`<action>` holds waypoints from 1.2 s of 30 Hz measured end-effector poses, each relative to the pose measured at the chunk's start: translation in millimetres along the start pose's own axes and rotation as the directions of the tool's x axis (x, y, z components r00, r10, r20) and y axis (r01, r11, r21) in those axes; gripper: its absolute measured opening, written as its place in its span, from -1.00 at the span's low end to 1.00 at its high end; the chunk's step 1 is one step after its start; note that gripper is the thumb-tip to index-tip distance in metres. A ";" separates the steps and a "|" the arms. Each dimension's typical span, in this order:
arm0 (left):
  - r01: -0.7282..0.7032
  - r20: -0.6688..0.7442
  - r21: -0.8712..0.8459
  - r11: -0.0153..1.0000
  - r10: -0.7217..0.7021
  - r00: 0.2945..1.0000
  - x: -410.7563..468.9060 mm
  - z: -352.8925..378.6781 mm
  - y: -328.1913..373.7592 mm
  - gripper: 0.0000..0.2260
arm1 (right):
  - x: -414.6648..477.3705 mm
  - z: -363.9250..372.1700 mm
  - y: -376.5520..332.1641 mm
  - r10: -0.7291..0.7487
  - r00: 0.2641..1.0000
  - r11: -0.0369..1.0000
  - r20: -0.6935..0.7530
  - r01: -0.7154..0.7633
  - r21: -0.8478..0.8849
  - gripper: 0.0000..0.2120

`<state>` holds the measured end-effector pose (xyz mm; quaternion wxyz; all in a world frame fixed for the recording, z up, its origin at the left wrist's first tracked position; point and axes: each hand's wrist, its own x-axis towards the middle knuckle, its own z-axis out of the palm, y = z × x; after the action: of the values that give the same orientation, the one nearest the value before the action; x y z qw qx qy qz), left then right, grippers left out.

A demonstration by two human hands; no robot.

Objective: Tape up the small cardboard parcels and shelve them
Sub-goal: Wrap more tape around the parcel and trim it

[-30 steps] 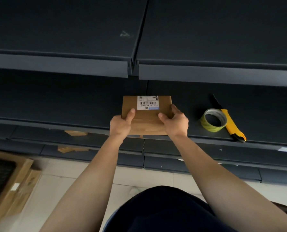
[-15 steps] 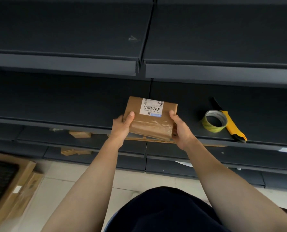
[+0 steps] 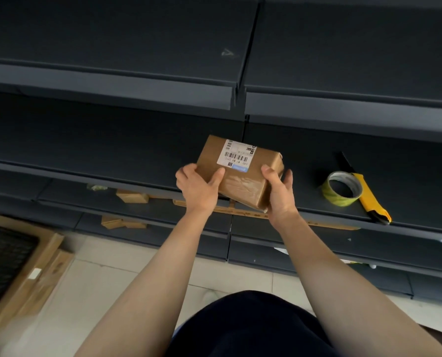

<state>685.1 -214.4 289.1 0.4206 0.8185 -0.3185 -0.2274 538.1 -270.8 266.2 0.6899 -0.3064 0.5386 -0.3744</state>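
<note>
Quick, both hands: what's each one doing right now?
Left hand: grips the parcel at its left edge.
Right hand: grips the parcel at its right edge.

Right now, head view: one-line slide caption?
Left hand and right hand grip a tilted, labelled cardboard parcel at the shelf front; tape roll and yellow utility knife lie further right.

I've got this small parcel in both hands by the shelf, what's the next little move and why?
Probably lower the parcel flat onto the dark shelf ahead. Clear tape already shows across its near face, it sits tilted between your left hand and right hand, and the tape roll and knife lie unused to the right.
</note>
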 end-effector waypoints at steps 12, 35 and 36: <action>0.193 0.052 -0.412 0.891 -0.188 0.981 0.7 -8.2 -17.6 -0.57 | -17.1 28.5 27.9 -0.052 0.998 0.978 -0.042 0.042 -0.204 -0.22; 0.082 0.009 -0.548 0.833 -0.093 0.996 -58.5 -68.9 -50.1 -0.50 | -48.7 52.4 38.4 -0.126 0.892 0.838 0.433 0.330 -0.435 -0.26; 0.074 -0.022 -0.558 0.826 -0.104 0.994 -64.7 -71.5 -50.7 -0.50 | -52.9 52.4 40.9 -0.122 0.879 0.838 0.460 0.340 -0.427 -0.28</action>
<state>702.7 -107.0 292.4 0.6376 0.6801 -0.1889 -0.3085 589.3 -203.3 271.8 0.6344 -0.6092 0.4153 -0.2320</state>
